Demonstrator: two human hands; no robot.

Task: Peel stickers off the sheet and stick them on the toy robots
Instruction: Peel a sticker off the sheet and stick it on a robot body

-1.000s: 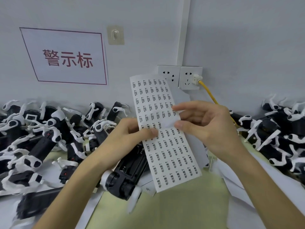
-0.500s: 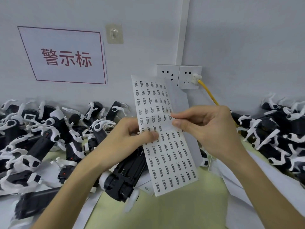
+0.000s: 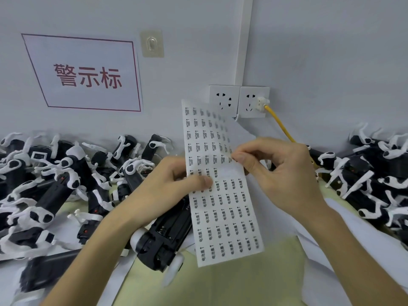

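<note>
Presently, item one: sticker sheet (image 3: 223,206), standing upright at centre frame above the table (image 3: 231,290), between my two hands. It is white backing carrying close rows of small black-printed labels, English lettering on the upper half and Chinese characters on the lower. A blank stretch is showing in a middle row.

Item two: left hand (image 3: 167,186), gripping the sheet's left edge, thumb pressing on the printed face and fingers curled behind. I am bracing the paper so that it is not bending away from the picking.

Item three: right hand (image 3: 276,171), thumb and forefinger pinching at a sticker (image 3: 230,159) on the sheet's right edge, the other fingers curling under. Whether its corner is lifting yet, I cannot tell.

Item four: toy robot (image 3: 163,241), black body with white ends, lying at lower centre just under my left wrist. I judge it is waiting close by for its label.

Item five: heaps of toy robots at far left (image 3: 55,180) and far right (image 3: 371,171), lying along the wall.
</note>
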